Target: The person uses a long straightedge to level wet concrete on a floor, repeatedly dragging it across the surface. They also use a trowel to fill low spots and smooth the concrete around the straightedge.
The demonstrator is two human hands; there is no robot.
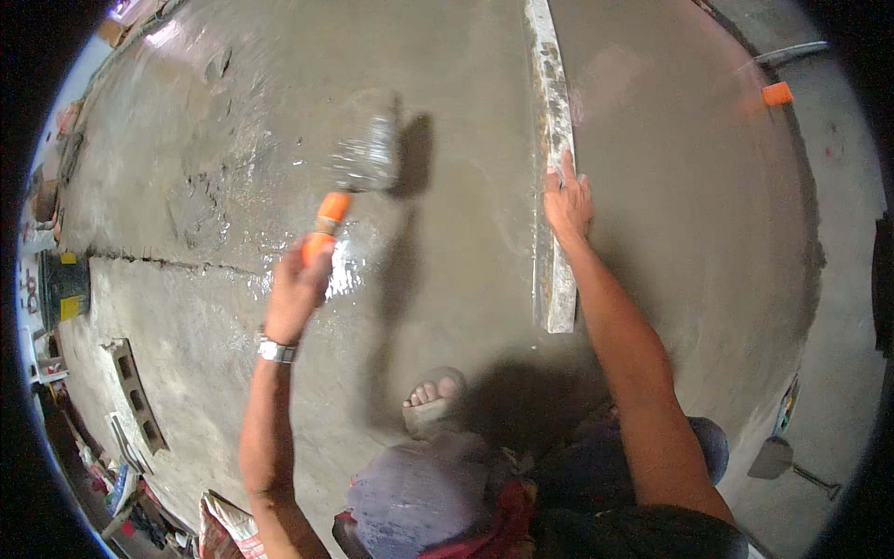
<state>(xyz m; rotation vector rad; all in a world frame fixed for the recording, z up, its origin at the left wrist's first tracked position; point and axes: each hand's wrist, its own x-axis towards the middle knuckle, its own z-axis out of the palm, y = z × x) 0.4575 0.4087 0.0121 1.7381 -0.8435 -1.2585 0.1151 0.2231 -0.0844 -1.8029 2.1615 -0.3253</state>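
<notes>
Left of centre: left hand point(296, 296) is clasping orange-handled tool point(335, 204) | upper right of centre: right hand point(571, 207) is resting on long bar point(553, 98), finger closure unclear

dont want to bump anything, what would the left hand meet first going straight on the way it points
The way looks free as far as the picture shows: the left hand and its trowel point forward over the wet grey surface, left of the long bar; height is unclear.
</notes>
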